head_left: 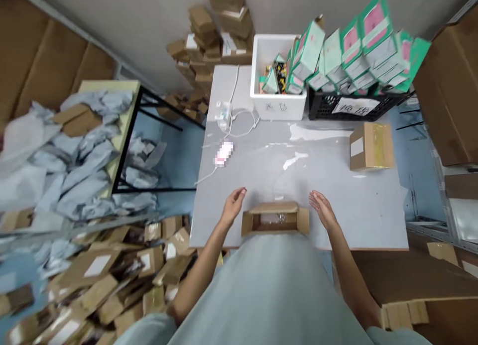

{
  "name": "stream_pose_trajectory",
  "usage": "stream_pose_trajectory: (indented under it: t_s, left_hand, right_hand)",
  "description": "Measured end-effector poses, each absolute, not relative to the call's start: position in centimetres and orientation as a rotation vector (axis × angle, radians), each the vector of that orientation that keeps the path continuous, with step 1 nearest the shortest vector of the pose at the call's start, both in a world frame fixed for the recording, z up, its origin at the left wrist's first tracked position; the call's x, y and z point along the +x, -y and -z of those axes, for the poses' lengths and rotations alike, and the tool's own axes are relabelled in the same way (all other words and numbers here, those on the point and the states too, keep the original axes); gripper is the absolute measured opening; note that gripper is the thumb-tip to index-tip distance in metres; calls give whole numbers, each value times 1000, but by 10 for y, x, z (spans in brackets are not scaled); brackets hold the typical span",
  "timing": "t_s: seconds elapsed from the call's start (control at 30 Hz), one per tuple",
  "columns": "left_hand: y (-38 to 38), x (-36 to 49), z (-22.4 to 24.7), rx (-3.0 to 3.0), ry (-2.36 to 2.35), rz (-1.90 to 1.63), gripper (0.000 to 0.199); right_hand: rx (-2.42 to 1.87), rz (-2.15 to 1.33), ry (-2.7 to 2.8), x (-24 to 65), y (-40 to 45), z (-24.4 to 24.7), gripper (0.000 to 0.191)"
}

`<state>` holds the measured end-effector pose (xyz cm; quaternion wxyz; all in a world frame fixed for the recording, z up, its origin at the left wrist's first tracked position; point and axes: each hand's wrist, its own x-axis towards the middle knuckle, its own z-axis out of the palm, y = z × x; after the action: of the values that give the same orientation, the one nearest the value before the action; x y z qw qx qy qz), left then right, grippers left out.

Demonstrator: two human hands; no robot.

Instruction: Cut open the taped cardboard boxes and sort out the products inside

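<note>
An open cardboard box (274,226) sits at the table's near edge, against my body, with its flaps folded out and something clear and shiny inside. To the left of it, my left hand (233,204) hovers over the table, fingers loosely extended and holding nothing. My right hand (321,208) is on the box's other side, fingers apart, also holding nothing. Neither hand touches the box. A taped carton (371,147) stands farther off at the table's right side.
At the back of the grey table (328,178) are a white bin (278,108) and a black crate (317,105) with green-and-pink boxes. A phone (224,153), cable and power strip (224,116) lie left. Parcels (100,265) cover the lower left.
</note>
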<state>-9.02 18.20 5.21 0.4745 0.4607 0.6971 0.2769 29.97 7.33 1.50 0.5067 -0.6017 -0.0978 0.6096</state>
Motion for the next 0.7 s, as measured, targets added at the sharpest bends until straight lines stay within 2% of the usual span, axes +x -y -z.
stream_pose_trajectory:
  t_s: [0.17, 0.33, 0.53, 0.7]
  left_hand:
    - [-112, -101, -30, 706, -1706, -566, 70]
    - [-75, -73, -4, 634, -1556, -540, 57]
    - [-43, -64, 5, 643, -1503, -602, 69]
    - [-7, -82, -10, 646, -1504, -707, 76]
  right_hand:
    - [-1519, -1588, 196, 291, -1, 9, 57]
    - [-1532, -1776, 335, 277, 10, 23, 54]
    - [-1567, -1798, 391, 265, 14, 32, 63]
    - [-1516, -1828, 560, 254, 28, 14, 68]
